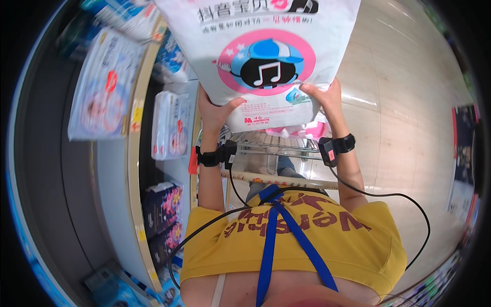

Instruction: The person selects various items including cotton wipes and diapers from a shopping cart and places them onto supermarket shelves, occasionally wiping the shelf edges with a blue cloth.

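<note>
A large white plastic package (215, 56), printed with a pink ring around a black cartoon figure in a blue cap, is held up in front of me between both hands. My left hand (215, 110) grips its lower left side, thumb across the front. At the lower right side my right hand (327, 102) does the same, its thumb also on the front face. The other fingers of both hands are hidden behind the package. Below it, a metal shopping cart (276, 148) shows, with a pink and white package (299, 130) partly visible in it.
Shelves (135, 169) run along my left, holding a white diaper pack (105, 97), a smaller white pack (171, 138) and dark floral packs (162, 204). Tiled floor (399, 102) lies to the right. Black cables (414, 204) trail from the wrist-worn devices. The cart's handle (286, 180) crosses before my body.
</note>
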`<state>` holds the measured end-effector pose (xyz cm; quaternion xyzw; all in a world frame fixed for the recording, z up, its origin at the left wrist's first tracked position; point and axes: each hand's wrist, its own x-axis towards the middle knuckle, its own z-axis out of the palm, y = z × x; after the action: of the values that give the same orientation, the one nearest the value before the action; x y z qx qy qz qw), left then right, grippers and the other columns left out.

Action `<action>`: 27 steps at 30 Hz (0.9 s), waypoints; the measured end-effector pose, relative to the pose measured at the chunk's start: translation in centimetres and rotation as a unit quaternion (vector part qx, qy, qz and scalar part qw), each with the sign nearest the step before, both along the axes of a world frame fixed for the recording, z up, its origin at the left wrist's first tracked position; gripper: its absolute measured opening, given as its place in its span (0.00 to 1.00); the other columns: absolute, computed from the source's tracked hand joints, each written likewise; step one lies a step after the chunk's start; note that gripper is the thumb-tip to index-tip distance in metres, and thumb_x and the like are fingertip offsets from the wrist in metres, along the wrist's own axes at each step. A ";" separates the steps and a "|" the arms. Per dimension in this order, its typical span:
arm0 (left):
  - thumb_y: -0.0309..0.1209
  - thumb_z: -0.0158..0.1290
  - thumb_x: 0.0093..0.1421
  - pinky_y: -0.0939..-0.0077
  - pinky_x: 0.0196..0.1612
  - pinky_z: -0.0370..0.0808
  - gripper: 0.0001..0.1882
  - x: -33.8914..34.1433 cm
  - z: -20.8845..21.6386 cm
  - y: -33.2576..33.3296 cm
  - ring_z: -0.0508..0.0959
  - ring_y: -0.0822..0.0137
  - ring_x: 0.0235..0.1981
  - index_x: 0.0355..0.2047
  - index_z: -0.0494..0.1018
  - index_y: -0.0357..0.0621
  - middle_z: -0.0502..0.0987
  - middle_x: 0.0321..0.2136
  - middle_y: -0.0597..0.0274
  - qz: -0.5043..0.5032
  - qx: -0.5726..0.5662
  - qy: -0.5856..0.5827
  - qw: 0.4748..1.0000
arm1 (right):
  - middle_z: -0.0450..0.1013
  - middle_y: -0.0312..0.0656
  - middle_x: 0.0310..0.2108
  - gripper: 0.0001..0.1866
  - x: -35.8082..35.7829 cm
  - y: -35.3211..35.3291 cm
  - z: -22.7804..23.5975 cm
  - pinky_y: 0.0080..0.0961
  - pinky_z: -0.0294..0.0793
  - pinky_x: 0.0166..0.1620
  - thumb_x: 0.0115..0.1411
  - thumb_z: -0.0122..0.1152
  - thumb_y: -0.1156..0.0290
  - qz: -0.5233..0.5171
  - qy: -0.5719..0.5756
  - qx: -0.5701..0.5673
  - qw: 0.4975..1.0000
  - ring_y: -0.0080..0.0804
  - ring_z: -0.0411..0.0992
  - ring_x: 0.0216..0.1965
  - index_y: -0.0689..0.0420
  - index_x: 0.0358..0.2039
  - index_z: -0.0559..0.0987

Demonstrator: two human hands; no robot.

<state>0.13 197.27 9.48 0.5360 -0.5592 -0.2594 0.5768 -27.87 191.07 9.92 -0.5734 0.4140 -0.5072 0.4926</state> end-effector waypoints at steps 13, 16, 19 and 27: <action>0.30 0.68 0.43 0.73 0.48 0.71 0.36 -13.4 17.1 16.4 0.74 0.69 0.43 0.52 0.65 0.35 0.75 0.42 0.58 0.303 -0.155 -0.117 0.933 | 0.76 0.41 0.37 0.29 -1.7 2.3 10.4 0.24 0.72 0.42 0.44 0.75 0.66 0.224 -0.265 -0.125 0.929 0.27 0.73 0.36 0.65 0.44 0.73; 0.33 0.69 0.42 0.72 0.47 0.71 0.37 -17.6 18.9 18.0 0.74 0.68 0.42 0.51 0.65 0.35 0.75 0.42 0.58 0.353 -0.204 -0.121 0.905 | 0.76 0.40 0.37 0.30 -3.7 2.1 12.7 0.23 0.71 0.41 0.44 0.75 0.66 0.263 -0.244 -0.138 0.923 0.27 0.73 0.36 0.65 0.44 0.73; 0.38 0.70 0.42 0.72 0.47 0.71 0.39 -20.1 22.4 20.4 0.74 0.68 0.43 0.51 0.64 0.35 0.74 0.42 0.57 0.397 -0.209 -0.204 0.870 | 0.77 0.39 0.34 0.24 -4.2 3.0 16.3 0.23 0.72 0.40 0.44 0.75 0.68 0.311 -0.300 -0.179 0.884 0.25 0.73 0.35 0.64 0.40 0.76; 0.45 0.70 0.42 0.73 0.47 0.69 0.44 -18.5 25.2 27.6 0.73 0.66 0.44 0.52 0.62 0.34 0.72 0.44 0.55 0.495 -0.206 -0.249 0.807 | 0.77 0.38 0.30 0.14 4.3 7.1 18.4 0.21 0.73 0.40 0.47 0.68 0.79 0.465 -0.303 -0.139 0.820 0.24 0.74 0.33 0.63 0.36 0.77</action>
<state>-18.36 224.87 34.68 0.6552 -0.3827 0.3249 0.5645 -23.56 198.21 28.30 -0.5777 -0.1467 -0.4187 0.6851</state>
